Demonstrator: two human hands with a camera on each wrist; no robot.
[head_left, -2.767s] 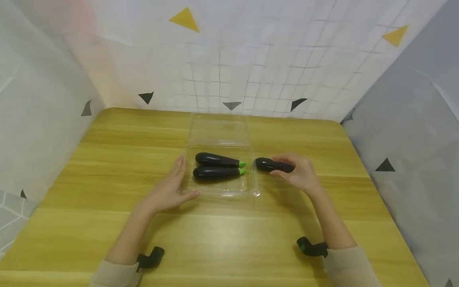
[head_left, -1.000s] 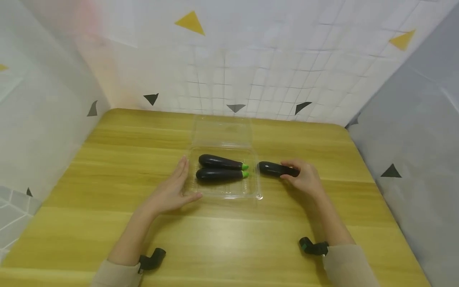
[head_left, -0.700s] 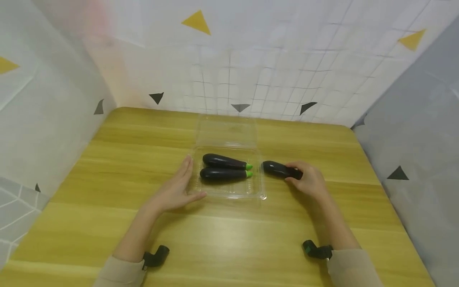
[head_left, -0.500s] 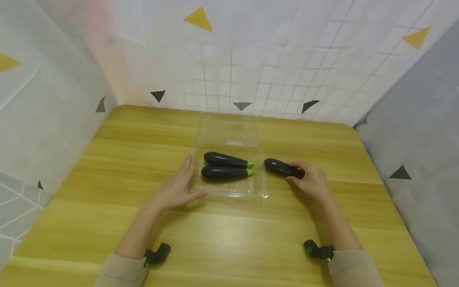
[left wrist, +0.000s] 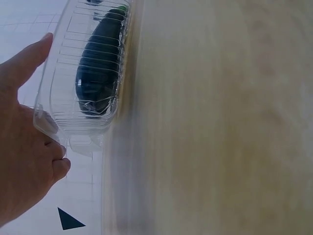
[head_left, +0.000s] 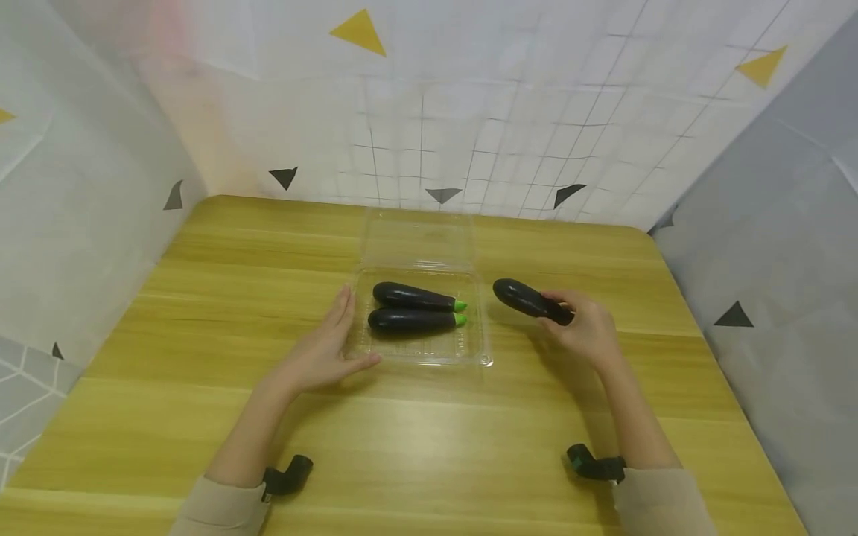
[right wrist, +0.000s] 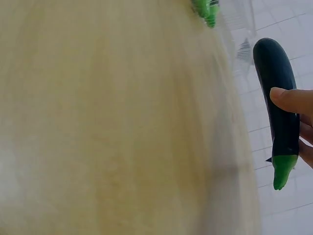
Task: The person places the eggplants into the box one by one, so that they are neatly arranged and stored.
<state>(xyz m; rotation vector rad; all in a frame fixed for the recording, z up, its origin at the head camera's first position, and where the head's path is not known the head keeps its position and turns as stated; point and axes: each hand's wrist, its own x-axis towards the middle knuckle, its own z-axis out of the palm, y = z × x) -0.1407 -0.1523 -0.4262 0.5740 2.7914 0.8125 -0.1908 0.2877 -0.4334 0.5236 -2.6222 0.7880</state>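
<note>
A clear plastic clamshell container (head_left: 472,350) lies on the table with its lid folded back. In it lie two dark eggplants (head_left: 405,296) side by side, their green stem ends pointing right. My left hand (head_left: 322,353) rests on the container's left edge, fingers along the side and thumb at the front corner. My right hand (head_left: 583,324) grips a third eggplant (right wrist: 274,68) between thumb and fingers near its stem half, to the right of the container. In the right wrist view its green stem (right wrist: 283,171) shows past the fingers, and the rounded end points away.
The clear lid (head_left: 418,237) lies behind the container, near the table's back edge. White walls with triangle marks enclose the wooden table (head_left: 415,447) at the back and sides. A black device (head_left: 288,476) is strapped to each wrist.
My right hand has drawn the third eggplant back from the container's right edge and raised it, its rounded end now tilted farther toward the back. My left hand stays at the container.
</note>
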